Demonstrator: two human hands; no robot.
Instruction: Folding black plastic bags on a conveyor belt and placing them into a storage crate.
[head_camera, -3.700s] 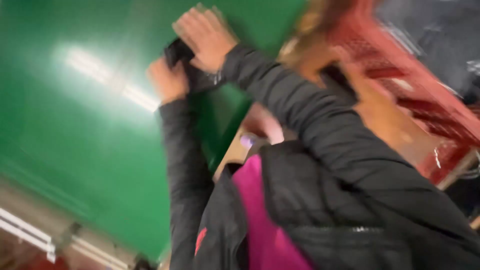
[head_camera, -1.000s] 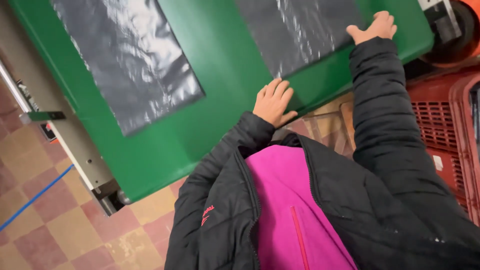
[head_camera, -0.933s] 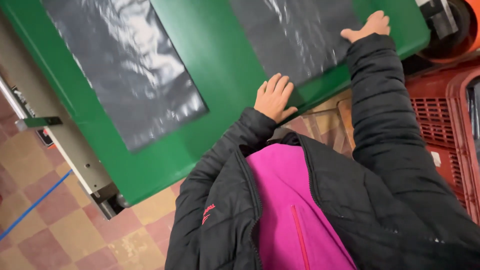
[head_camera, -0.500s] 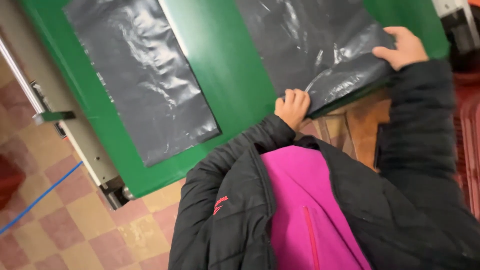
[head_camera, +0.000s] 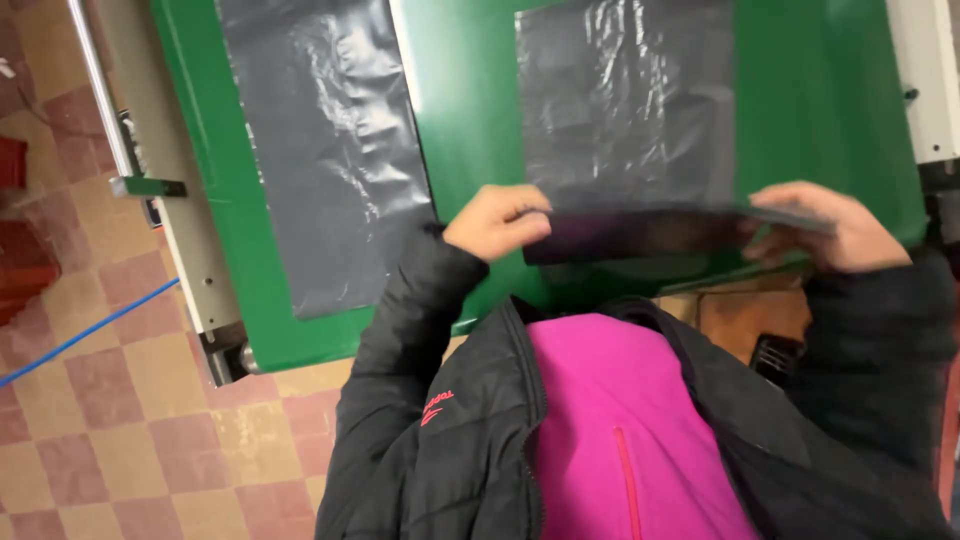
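While a second black plastic sheet (head_camera: 325, 150) lies flat on the green surface (head_camera: 470, 120), left hand (head_camera: 495, 220) and right hand (head_camera: 825, 228) each pinch the near edge of the black plastic sheet (head_camera: 625, 110), lifted off it.

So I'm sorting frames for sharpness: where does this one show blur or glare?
Head view: the right hand and the lifted edge of the black plastic sheet it grips with the left hand are smeared by motion; the other black sheet on the green table is sharp, with soft sheen on its wrinkles; no harsh shadows.
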